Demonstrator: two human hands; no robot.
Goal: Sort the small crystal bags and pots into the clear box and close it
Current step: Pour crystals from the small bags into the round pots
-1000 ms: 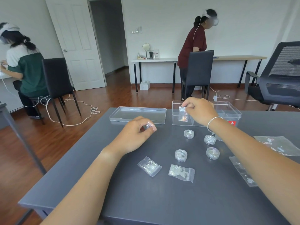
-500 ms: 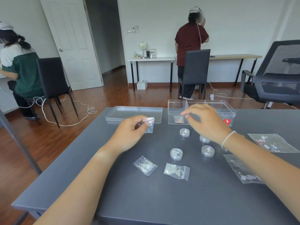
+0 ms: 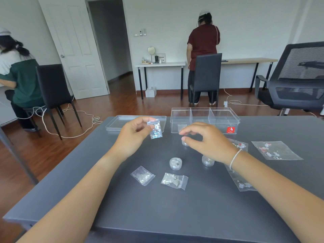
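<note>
Sorting is underway: the left hand pinches a bag. The right hand, fingers loosely spread and empty, hovers over a pot. Next it likely needs a gentle pinch, then a lift into the box just beyond.

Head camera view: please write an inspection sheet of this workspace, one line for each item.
Surface: dark grey table, flat.
Job's things: clear box open at the far edge, one small bag in its left compartment; lid lying left of it; two small crystal bags on the near part of the table; three pots visible, one unobstructed.
Clutter: larger flat bags to the right.
Grippers: left hand pinches a glitter bag; right hand hovers over a pot, fingers curled, holding nothing visible.
Cables: white cords on the floor, none on the table.
Surroundings: two other people at desks, chairs, open door.
</note>
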